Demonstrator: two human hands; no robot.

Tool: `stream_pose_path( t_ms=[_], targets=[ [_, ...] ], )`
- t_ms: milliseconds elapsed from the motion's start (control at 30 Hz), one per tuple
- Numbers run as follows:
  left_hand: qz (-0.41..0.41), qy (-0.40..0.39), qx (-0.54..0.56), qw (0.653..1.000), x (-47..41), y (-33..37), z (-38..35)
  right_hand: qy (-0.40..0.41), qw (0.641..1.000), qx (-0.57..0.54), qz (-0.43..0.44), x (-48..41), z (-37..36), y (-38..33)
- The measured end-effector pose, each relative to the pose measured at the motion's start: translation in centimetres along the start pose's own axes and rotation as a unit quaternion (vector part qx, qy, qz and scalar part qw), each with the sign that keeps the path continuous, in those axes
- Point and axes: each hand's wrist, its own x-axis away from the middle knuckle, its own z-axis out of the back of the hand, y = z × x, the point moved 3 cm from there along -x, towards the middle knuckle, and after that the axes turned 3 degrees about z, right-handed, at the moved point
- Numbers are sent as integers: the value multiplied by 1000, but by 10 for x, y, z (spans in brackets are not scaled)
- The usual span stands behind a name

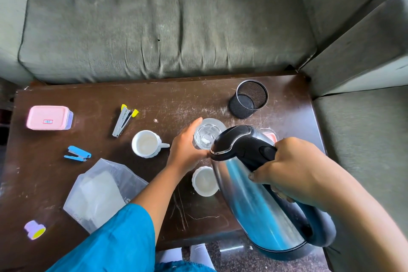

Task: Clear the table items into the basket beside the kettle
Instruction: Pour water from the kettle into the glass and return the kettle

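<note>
My right hand [291, 170] grips the black handle of a steel kettle [256, 201], which is lifted and tilted with its spout over a clear glass [207, 133]. My left hand [187, 146] wraps the near left side of that glass on the dark wooden table [198, 97]. A black mesh basket [248, 99] stands at the far right. Two white cups sit nearby: one with a handle [145, 143], another [204, 181] partly behind the kettle. A grey stapler [123, 119], a blue stapler [77, 153], a pink box [48, 117] and a clear plastic bag [99, 192] lie to the left.
A small lilac and yellow cap [34, 229] lies at the near left corner. Something pink [270, 136] peeks out behind the kettle's lid. A grey-green sofa [165, 24] borders the table at the back and on the right.
</note>
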Motion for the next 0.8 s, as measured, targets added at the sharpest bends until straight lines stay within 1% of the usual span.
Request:
stream_pose_path(
  t_ms=[567, 800],
  targets=[
    [-3, 4, -10, 1000, 1, -2, 0, -10, 1000, -2, -3, 2, 1, -3],
    [5, 16, 8, 1000, 3, -2, -2, -8, 1000, -1, -3, 2, 0, -3]
  ],
)
